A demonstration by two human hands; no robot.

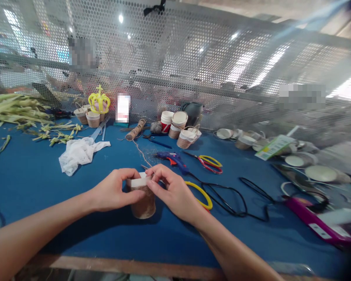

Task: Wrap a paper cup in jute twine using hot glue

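Note:
A small paper cup (144, 206), white at the rim and wrapped in brown twine below it, is held just over the blue table. My left hand (112, 190) grips its left side, thumb outside and fingers at the rim. On the right, my right hand (170, 191) pinches twine (141, 153) against the rim; the exact contact is partly covered by the fingers. That strand leads back to a twine roll (136, 130). Just beyond my right hand lies a blue glue gun (175, 159). Scissors with a yellow handle (204, 195) are partly hidden behind my right wrist.
Other scissors (212, 162) and a black cord (236, 212) lie to the right, near a purple power strip (318, 220). White cloth (78, 154) is at left. Wrapped cups (187, 138) and a yellow crown (99, 102) stand before a perforated metal screen (175, 58).

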